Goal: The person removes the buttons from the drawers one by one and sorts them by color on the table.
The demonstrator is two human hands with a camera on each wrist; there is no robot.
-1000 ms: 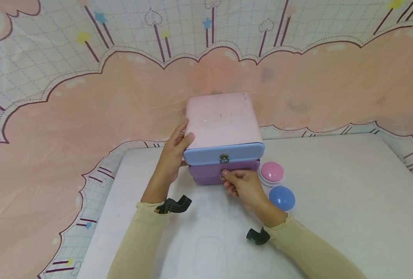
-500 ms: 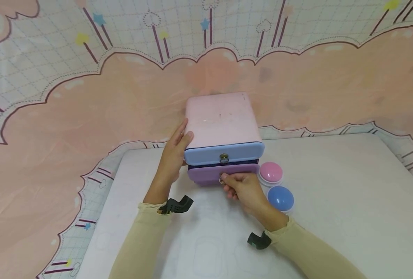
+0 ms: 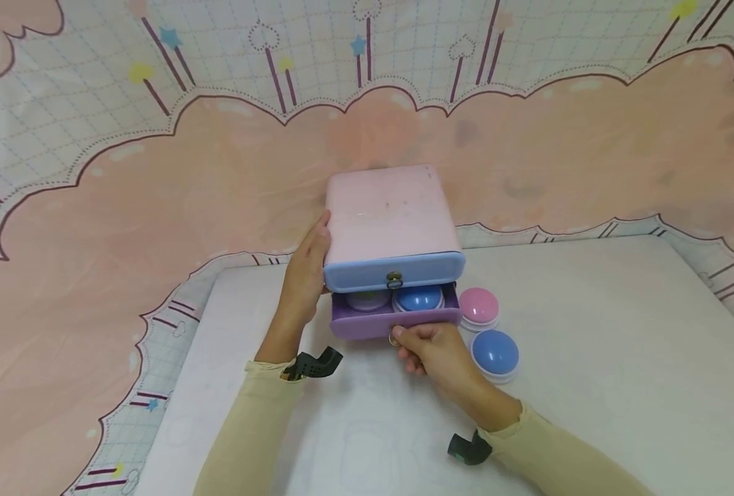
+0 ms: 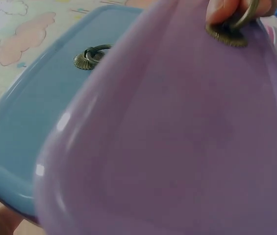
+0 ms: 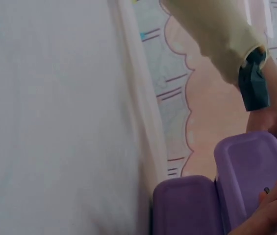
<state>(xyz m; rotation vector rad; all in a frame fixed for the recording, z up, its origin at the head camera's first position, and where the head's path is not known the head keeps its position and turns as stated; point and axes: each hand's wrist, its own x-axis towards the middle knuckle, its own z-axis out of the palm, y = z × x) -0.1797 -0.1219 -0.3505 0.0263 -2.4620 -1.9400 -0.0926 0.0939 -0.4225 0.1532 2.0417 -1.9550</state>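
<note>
Pink-topped box (image 3: 392, 213), fingers of the left hand (image 3: 303, 272) extended along its side. Purple drawer (image 3: 359, 326), partly out, just beyond the fingers of the right hand (image 3: 439, 353). Blue-domed pot (image 3: 494, 353), right of those. Ring pull (image 4: 247, 16), pinched by them.

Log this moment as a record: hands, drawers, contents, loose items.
left_hand: left hand against left side of pink-topped drawer box
right_hand: right hand pinches ring pull of middle purple drawer
top_drawer: blue drawer, closed
middle_drawer: partly open
bottom_drawer: lower purple drawer, set back from middle one
contents: blue dome on right; shadowed round item on left
loose: pink dome and nearer blue dome, white-based, right of box
</note>
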